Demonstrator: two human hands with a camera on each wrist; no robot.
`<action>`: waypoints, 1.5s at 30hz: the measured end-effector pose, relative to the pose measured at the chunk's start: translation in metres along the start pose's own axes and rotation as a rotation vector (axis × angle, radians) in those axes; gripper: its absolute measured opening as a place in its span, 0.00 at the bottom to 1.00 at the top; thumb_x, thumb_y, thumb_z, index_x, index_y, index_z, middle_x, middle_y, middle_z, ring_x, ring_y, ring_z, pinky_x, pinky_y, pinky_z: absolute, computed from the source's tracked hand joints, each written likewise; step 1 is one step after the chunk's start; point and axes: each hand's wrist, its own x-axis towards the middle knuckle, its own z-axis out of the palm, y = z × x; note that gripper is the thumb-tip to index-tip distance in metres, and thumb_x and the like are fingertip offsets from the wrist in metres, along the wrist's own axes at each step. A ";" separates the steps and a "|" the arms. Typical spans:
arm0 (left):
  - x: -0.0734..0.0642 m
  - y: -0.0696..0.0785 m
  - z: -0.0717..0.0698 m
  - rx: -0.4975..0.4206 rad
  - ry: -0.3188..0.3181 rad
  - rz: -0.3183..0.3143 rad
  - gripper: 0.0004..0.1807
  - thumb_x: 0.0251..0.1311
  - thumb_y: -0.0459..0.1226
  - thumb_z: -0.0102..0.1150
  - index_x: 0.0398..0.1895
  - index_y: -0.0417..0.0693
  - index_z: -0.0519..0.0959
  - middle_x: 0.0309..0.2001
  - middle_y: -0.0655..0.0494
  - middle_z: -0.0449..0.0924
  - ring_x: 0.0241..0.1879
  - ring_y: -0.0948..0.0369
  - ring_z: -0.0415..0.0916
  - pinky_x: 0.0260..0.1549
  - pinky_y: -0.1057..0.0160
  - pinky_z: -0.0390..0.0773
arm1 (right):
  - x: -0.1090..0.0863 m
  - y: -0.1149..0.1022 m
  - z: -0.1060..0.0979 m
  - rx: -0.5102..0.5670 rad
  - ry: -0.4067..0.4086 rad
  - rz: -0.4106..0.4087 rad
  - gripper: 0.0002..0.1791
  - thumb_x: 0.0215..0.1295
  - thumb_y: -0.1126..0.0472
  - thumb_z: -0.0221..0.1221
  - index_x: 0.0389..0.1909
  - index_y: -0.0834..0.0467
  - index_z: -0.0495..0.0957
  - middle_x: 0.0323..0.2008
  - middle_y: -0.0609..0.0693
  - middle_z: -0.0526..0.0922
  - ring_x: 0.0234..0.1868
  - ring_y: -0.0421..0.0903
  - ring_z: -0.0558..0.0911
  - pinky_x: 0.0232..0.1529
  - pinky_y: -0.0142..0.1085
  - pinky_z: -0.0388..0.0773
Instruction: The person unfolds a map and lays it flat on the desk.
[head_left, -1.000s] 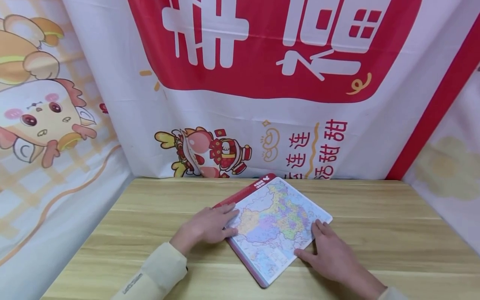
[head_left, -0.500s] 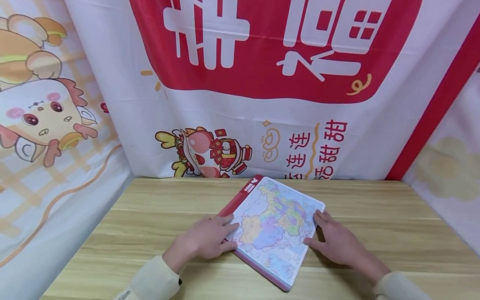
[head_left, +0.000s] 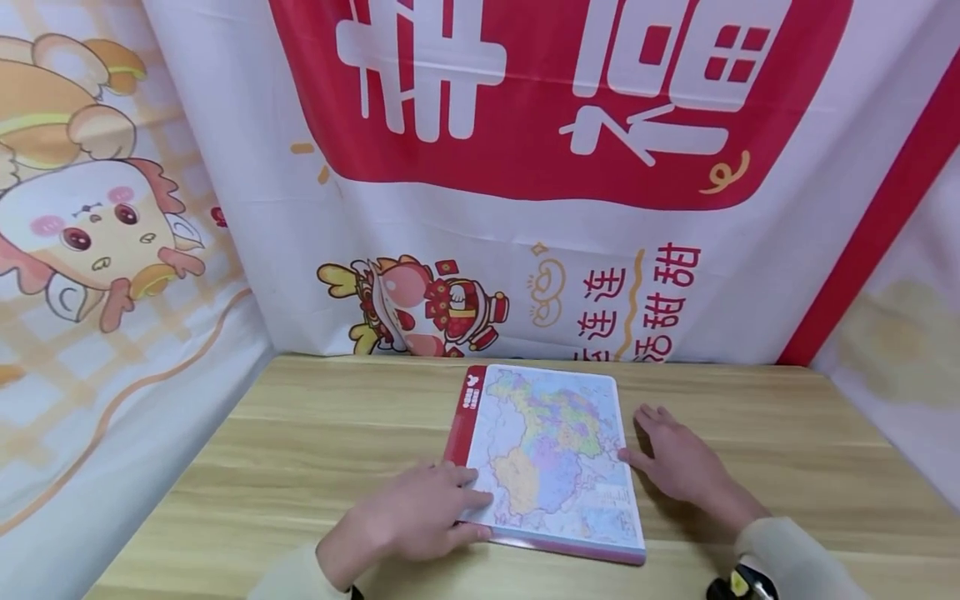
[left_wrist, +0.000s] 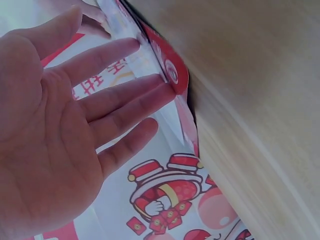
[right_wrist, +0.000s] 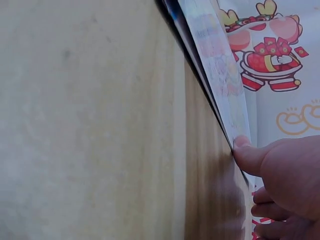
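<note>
A flat rectangular board printed with a colourful map of China (head_left: 551, 442) lies on the table, its long sides running nearly straight away from me. Along its left side runs a red strip (head_left: 463, 421) with white lettering. My left hand (head_left: 423, 510) rests at the near left corner, straight fingertips on the map and thumb by the near edge. In the left wrist view its fingers (left_wrist: 120, 112) stretch out to the board's red edge. My right hand (head_left: 678, 458) is at the right side, thumb (right_wrist: 245, 152) against the edge and the other fingers stretched over the table.
The board lies on a light wood-grain table (head_left: 337, 417). Behind it hangs a white cloth (head_left: 262, 208) with a red panel, cartoon figures and characters. Another cartoon-printed cloth (head_left: 172, 350) borders the left side. A black device (head_left: 738, 583) sits at my right wrist.
The map board has turned counter-clockwise from a diagonal to nearly square with the table. My left hand has come nearer to me; my right fingers have moved off the board's edge, leaving the thumb there.
</note>
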 end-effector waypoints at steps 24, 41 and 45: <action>0.009 -0.008 0.000 -0.042 0.026 -0.110 0.35 0.69 0.61 0.63 0.75 0.58 0.76 0.77 0.53 0.73 0.75 0.50 0.71 0.74 0.39 0.72 | -0.001 -0.007 0.004 0.058 0.008 0.056 0.45 0.73 0.37 0.62 0.73 0.70 0.70 0.74 0.73 0.70 0.77 0.76 0.64 0.73 0.72 0.65; 0.013 -0.024 0.006 -0.091 0.028 -0.190 0.33 0.76 0.47 0.59 0.81 0.50 0.68 0.83 0.53 0.63 0.83 0.48 0.60 0.78 0.36 0.65 | -0.029 -0.026 0.006 0.279 0.042 0.064 0.40 0.74 0.42 0.64 0.75 0.65 0.70 0.73 0.68 0.74 0.75 0.73 0.70 0.73 0.69 0.67; 0.012 -0.023 0.005 -0.108 0.024 -0.184 0.34 0.75 0.46 0.62 0.80 0.50 0.68 0.82 0.53 0.65 0.82 0.48 0.60 0.78 0.38 0.66 | -0.032 -0.031 0.005 0.365 0.051 0.100 0.38 0.74 0.45 0.66 0.76 0.63 0.71 0.72 0.65 0.76 0.75 0.71 0.70 0.74 0.69 0.67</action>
